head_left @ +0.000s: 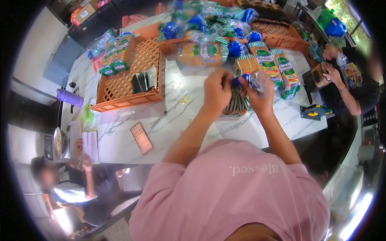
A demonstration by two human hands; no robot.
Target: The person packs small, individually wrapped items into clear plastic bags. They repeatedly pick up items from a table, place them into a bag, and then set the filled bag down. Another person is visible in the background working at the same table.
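Note:
Both my hands are raised over a white marbled table, working the twisted blue top of a bagged bread loaf with green and white stripes. My left hand pinches the bag's neck. My right hand grips the blue plastic end beside it. Just beyond my hands lie several more bagged loaves in a row, and a large loaf in clear plastic.
An orange crate at left holds two loaves and dark packets. More orange crates with bagged bread stand at the back. A tablet-like device lies near the front edge. A person at right handles a package; another sits at lower left.

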